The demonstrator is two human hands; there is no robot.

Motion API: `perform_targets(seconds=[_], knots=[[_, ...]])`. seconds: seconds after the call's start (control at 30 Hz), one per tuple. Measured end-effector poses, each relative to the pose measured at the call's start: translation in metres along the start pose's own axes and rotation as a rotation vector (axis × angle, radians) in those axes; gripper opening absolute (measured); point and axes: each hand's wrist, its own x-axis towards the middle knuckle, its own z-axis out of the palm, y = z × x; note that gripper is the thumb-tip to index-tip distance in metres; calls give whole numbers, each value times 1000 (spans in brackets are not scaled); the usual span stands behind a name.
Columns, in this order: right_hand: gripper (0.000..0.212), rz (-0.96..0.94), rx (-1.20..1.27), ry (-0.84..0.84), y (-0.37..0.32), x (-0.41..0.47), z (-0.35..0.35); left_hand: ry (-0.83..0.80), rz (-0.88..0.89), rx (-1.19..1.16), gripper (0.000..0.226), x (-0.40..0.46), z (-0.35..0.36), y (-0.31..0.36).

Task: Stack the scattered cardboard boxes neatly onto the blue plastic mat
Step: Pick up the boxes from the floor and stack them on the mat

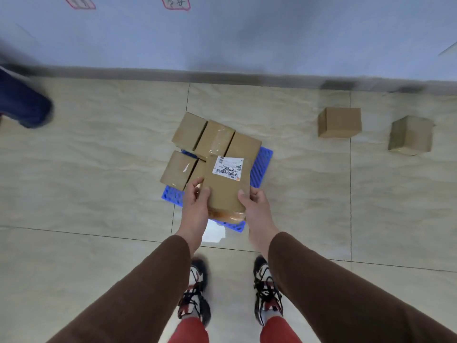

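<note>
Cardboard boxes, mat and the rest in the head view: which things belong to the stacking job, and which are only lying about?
Belong to the job:
- labelled box, held by left hand and right hand
- boxes on the mat
- blue plastic mat
- two boxes on the floor

Just about:
- dark blue object at left
- red-framed wall signs

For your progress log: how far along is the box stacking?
Done: several brown cardboard boxes sit on the blue plastic mat. In hand: left hand and right hand hold the labelled cardboard box above it. Left: two plain cardboard boxes on the tiled floor.
</note>
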Motion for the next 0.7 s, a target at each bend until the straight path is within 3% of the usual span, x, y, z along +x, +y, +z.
perform_targets(seconds=[0.47,0.7], knots=[[29,-16,-19,94,110,44,186,-130,11,272,24,151,-183,-10],[29,-58,-67,136,140,89,218,-218,-9,344,27,223,-212,-36]])
